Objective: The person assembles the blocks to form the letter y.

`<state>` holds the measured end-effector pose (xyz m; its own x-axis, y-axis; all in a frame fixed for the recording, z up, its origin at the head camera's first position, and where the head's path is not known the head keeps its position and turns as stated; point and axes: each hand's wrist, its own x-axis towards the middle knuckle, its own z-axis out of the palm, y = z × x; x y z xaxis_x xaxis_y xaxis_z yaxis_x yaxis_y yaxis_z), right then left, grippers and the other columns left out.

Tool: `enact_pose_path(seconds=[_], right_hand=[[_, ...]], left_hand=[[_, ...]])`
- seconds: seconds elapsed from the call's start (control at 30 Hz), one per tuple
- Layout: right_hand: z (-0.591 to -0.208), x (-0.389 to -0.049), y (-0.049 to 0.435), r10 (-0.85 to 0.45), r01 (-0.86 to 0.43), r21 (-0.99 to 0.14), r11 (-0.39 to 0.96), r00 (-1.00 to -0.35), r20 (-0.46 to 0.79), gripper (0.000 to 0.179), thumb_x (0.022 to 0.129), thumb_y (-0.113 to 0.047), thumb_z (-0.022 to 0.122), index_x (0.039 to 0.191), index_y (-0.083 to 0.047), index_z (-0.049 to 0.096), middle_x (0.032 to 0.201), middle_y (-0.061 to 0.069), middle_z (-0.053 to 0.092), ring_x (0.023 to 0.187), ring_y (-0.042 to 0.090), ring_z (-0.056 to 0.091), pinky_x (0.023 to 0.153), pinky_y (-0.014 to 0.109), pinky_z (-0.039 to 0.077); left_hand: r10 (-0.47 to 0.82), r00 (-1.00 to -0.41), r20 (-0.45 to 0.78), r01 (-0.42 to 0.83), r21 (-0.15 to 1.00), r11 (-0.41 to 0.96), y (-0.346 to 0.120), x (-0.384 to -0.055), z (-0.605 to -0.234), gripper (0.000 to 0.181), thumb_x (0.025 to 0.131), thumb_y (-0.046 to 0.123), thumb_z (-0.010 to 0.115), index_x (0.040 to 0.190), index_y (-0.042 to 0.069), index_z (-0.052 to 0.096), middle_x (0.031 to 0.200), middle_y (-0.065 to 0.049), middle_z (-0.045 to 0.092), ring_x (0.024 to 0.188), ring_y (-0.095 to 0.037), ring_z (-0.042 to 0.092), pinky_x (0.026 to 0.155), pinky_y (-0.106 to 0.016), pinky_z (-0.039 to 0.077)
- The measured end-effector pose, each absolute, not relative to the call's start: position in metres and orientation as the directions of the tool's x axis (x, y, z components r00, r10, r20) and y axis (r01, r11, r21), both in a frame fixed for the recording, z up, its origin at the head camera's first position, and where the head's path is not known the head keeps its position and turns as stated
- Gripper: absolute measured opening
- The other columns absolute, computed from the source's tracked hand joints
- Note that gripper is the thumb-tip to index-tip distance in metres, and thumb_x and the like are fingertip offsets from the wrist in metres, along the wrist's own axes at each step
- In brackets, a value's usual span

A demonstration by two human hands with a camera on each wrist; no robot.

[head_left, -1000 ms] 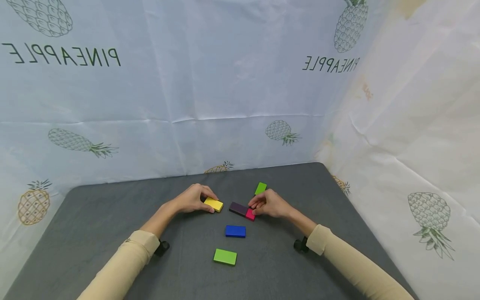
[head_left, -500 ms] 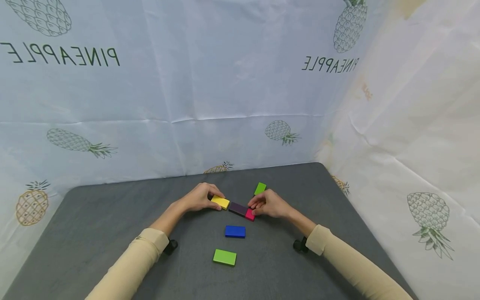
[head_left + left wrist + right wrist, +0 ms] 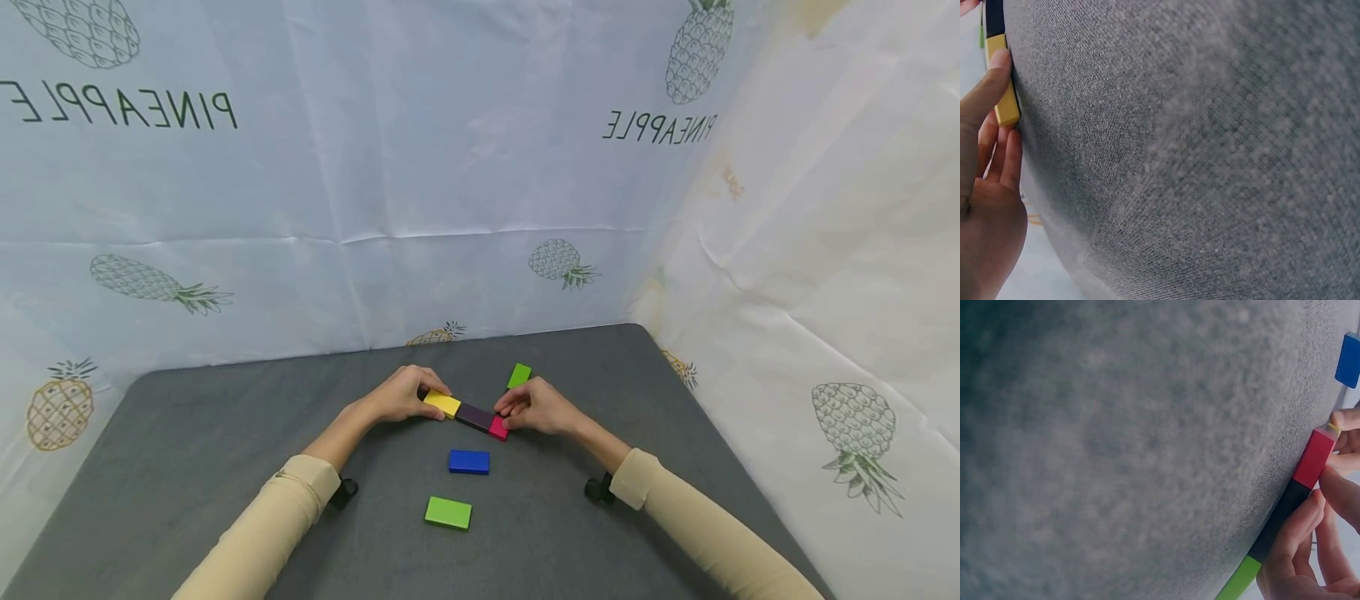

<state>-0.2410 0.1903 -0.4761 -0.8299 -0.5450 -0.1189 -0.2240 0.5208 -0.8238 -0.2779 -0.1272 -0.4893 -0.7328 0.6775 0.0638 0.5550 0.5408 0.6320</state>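
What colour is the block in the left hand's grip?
Yellow; the block shows best in the head view.

head: bright, even, diffuse light | backdrop [image 3: 450, 175]: cool bluish centre, warm cream right | shadows: soft, faint, beside the 2 sleeves [image 3: 258, 521] | 2 wrist views: dimmer, tabletop [image 3: 1097, 112] edge bowed | left wrist: tabletop blurs toward right | right wrist: left side out of focus, upper-left corner darkest

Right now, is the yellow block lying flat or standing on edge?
Flat: the head view shows the yellow block broad face up, gripped by the left hand.
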Motion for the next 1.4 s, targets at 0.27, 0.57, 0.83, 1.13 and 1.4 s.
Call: enact_pose_path(seconds=[0.27,0.57,0.83,1.13,1.4], right_hand=[[-0.4746,-0.2399,0.1897,-0.539,-0.218,-0.820,0.529,-0.833,-0.126,0.023,0.094,-0.003,0.081,0.117,0.002,0.080,0.112,0.017,0.081,0.089,0.007,0.071,0.077,0.018,0.059],[-0.4747,-0.2396,0.1900,-0.538,-0.216,-0.824,0.524,-0.834,-0.124,0.024,0.094,-0.002,0.081,0.117,0.003,0.080,0.112,0.018,0.081,0.089,0.007,0.071,0.077,0.018,0.059],[-0.4754,-0.2391,0.1898,-0.550,-0.222,-0.837,0.499,-0.828,-0.108,0.024,0.093,0.000,0.082,0.117,0.004,0.079,0.111,0.020,0.081,0.090,0.008,0.072,0.077,0.019,0.060],[-0.4754,-0.2388,0.1890,-0.541,-0.215,-0.834,0.508,-0.833,-0.115,0.024,0.093,0.000,0.082,0.117,0.004,0.079,0.112,0.020,0.081,0.089,0.009,0.072,0.077,0.018,0.060],[-0.4763,-0.2395,0.1895,-0.545,-0.226,-0.832,0.506,-0.832,-0.106,0.024,0.093,0.000,0.082,0.116,0.004,0.079,0.111,0.020,0.081,0.090,0.010,0.072,0.077,0.018,0.060]], left_hand=[[0.677,-0.733,0.063,0.562,0.617,0.551,-0.1259,-0.2771,-0.4914,0.033,0.091,0.019,0.089,0.122,0.009,0.083,0.120,-0.009,0.080,0.107,-0.020,0.073,0.091,-0.035,0.061],[0.678,-0.731,0.076,0.565,0.626,0.538,-0.1255,-0.2761,-0.4940,0.034,0.092,0.019,0.089,0.123,0.008,0.082,0.122,-0.009,0.079,0.109,-0.022,0.073,0.092,-0.037,0.061],[0.683,-0.722,0.113,0.594,0.608,0.527,-0.1264,-0.2752,-0.4960,0.035,0.091,0.020,0.090,0.123,0.008,0.082,0.120,-0.009,0.080,0.106,-0.021,0.073,0.091,-0.037,0.062],[0.682,-0.723,0.113,0.591,0.614,0.524,-0.1266,-0.2736,-0.4942,0.035,0.092,0.020,0.089,0.124,0.008,0.082,0.121,-0.009,0.080,0.107,-0.021,0.073,0.091,-0.035,0.061],[0.680,-0.724,0.113,0.591,0.611,0.527,-0.1261,-0.2712,-0.4935,0.036,0.092,0.019,0.089,0.124,0.007,0.081,0.121,-0.010,0.079,0.108,-0.022,0.073,0.091,-0.033,0.060]])
